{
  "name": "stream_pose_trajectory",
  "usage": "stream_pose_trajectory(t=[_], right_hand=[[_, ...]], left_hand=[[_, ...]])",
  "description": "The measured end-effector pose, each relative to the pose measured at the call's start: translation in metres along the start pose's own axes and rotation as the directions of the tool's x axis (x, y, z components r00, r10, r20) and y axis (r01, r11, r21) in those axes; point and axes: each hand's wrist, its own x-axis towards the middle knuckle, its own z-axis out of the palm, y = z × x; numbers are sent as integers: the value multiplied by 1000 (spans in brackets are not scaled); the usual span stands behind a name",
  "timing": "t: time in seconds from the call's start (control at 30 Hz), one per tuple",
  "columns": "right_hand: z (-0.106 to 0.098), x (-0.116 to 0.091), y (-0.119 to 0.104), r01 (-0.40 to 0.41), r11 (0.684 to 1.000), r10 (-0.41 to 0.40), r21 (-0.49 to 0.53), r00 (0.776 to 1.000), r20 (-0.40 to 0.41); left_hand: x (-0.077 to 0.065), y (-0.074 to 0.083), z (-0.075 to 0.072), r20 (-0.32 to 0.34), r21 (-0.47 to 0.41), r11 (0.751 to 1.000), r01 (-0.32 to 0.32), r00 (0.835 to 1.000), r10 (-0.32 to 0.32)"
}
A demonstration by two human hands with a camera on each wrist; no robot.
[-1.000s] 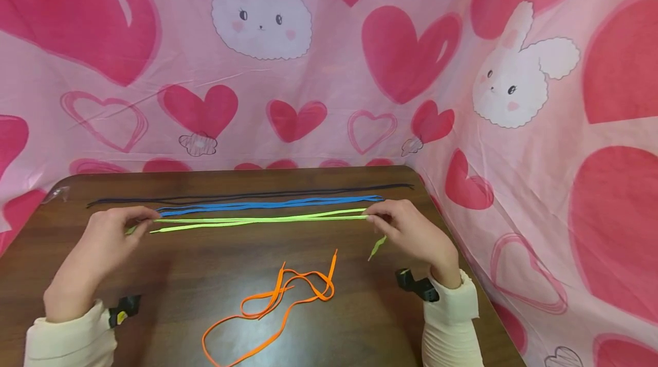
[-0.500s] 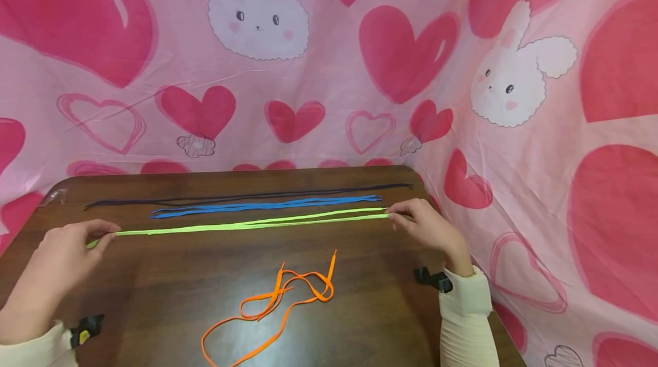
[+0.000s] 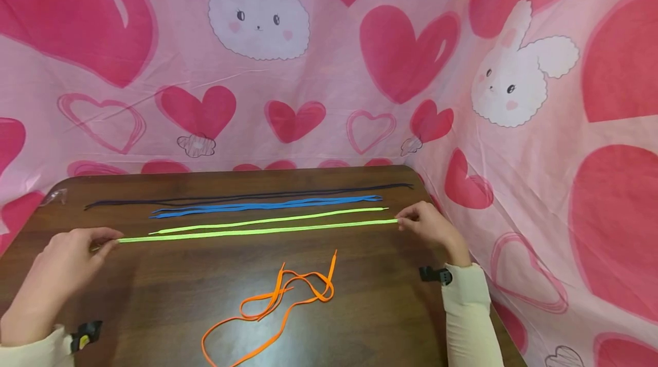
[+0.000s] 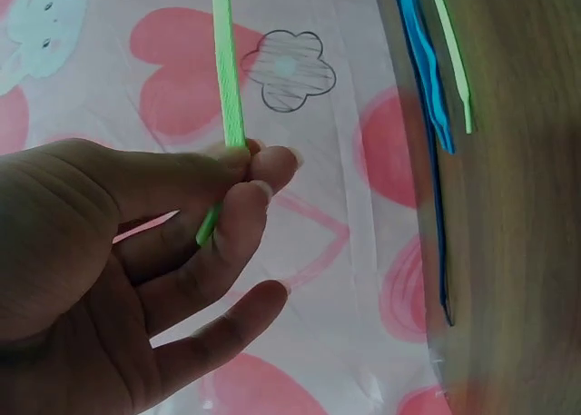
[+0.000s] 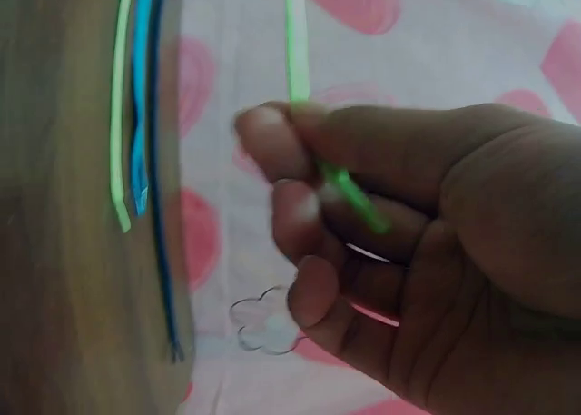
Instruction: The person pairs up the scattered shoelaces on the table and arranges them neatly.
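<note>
A flat lime-green shoelace point(image 3: 257, 232) is stretched straight between both hands. My left hand point(image 3: 69, 261) pinches its left end between thumb and fingers; a short tail of it shows below the pinch in the left wrist view. The right end is pinched by my right hand point(image 3: 429, 223), its tip sticking out past the thumb in the right wrist view. Just behind lies a second lime-green shoelace point(image 3: 272, 220) on the table. Farther back are the blue shoelaces point(image 3: 267, 205), side by side, and the thin dark navy laces point(image 3: 247, 194).
An orange shoelace point(image 3: 285, 321) lies loosely looped on the near middle of the brown table point(image 3: 169, 293). A crumpled clear plastic piece point(image 3: 53, 197) sits at the far left corner. A pink heart-print cloth point(image 3: 329, 70) hangs behind the table and along its right side.
Both hands have moved apart, pulling one green shoelace taut. That lace has come toward me, away from the second green one, which now lies separately behind it.
</note>
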Motion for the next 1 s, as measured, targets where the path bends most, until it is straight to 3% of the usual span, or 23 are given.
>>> stream_pose_trajectory(t=[0.1, 0.2, 0.37, 0.57, 0.87, 1.0], right_hand=[[3, 1, 9, -45, 999, 45, -25, 999, -2], [8, 3, 19, -134, 988, 128, -82, 990, -65], [19, 10, 35, -298, 943, 267, -149, 943, -198], [29, 21, 43, -334, 922, 292, -195, 932, -217], [40, 42, 55, -404, 893, 357, -197, 904, -237], [40, 49, 58, -403, 895, 354, -193, 903, -244]], left_hand=[[1, 1, 2, 15, 2, 1000, 20, 1000, -20], [2, 1, 3, 31, 8, 999, 51, 998, -51], [5, 2, 9, 64, 10, 999, 52, 997, -53], [11, 0, 18, 91, 3, 1000, 24, 996, -24], [24, -19, 36, 151, -15, 997, 70, 986, -67], [32, -28, 47, 219, -21, 997, 72, 974, -66]])
